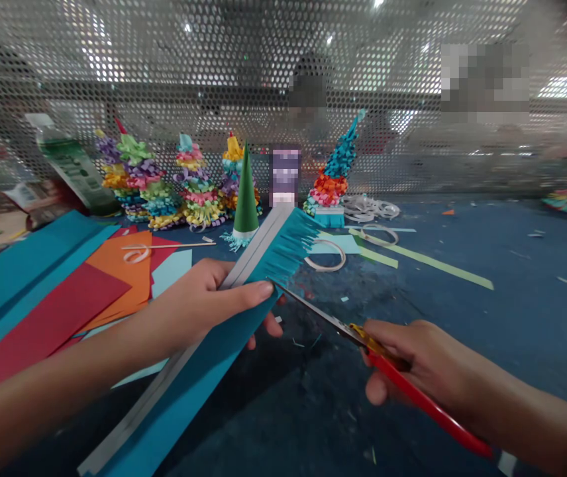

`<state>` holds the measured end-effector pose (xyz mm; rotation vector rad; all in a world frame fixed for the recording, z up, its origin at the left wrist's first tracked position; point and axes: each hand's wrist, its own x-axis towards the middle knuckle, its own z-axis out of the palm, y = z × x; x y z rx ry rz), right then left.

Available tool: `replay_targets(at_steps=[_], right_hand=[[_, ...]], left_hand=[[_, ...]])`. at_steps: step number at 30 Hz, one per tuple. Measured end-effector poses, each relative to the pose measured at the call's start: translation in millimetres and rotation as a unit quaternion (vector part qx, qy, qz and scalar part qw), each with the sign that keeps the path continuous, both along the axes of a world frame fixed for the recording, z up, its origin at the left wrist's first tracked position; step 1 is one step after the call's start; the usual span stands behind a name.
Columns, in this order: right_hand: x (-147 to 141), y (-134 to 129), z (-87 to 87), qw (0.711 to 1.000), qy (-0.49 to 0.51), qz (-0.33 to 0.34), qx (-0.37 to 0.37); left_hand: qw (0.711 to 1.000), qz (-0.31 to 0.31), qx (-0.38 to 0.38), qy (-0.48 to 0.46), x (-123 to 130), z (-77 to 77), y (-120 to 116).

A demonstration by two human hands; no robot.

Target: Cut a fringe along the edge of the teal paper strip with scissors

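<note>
My left hand [204, 305] grips a long teal paper strip [189, 358] with a white stripe along its fold. The strip's far end is cut into a fringe [288, 248]. In my right hand [403, 358] are red-handled scissors [427, 404], with yellow at the pivot. Their narrow steel blades [318, 308] point up and left, and the tips sit at the strip's edge, just past my left thumb. My right fingers hide part of the handles, so the finger loops do not show.
Stacked teal, red and orange paper sheets [50, 285] lie at the left. Colourful curled-paper cone trees [199, 185] and a green cone [246, 195] stand ahead, beside a plastic bottle [72, 162]. Pale green strips, paper curls and scraps lie on the blue table [462, 331]. A perforated metal screen [283, 66] stands behind.
</note>
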<state>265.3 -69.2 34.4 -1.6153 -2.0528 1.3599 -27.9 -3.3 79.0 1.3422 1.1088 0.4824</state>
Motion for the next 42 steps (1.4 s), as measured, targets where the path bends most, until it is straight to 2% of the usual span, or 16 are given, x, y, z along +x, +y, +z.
replay_targets(at_steps=[4,7,14,19,24,28,33,36,42], right_hand=[[1,2,2.2,0.998,-0.055,-0.008,0.021],[-1,1,5.4,0.997,-0.079,-0.013,0.005],[-4,1,5.2,0.999,-0.039,0.003,0.029],[-4,1,0.3,1.0,-0.017,0.0,0.013],[-5,-1,2.5,1.0,-0.019,-0.022,-0.01],[-6,-2,7.8,0.998,-0.045,-0.028,-0.021],[-5,0,12.4,0.998,-0.051,0.02,0.036],[-4,0,11.5,0.998,-0.042,0.034,0.043],[-3,-3,10.6,0.999,-0.032,0.018,0.026]], left_hand=[[0.999,-0.02,-0.019,-0.026,-2,-0.8,2],[0.998,-0.044,-0.028,-0.045,-2,-1.5,2],[0.995,-0.063,-0.033,-0.065,-1,-5.6,0],[0.994,-0.06,-0.037,-0.082,-1,-6.8,0],[0.992,-0.065,-0.043,-0.096,-1,-7.1,1],[0.992,-0.06,-0.046,-0.096,-1,-5.3,-2],[0.992,-0.059,-0.07,-0.09,2,-2.3,-7],[0.989,-0.064,-0.078,-0.112,2,-2.4,-8],[0.99,-0.072,-0.076,-0.097,1,4.5,-9]])
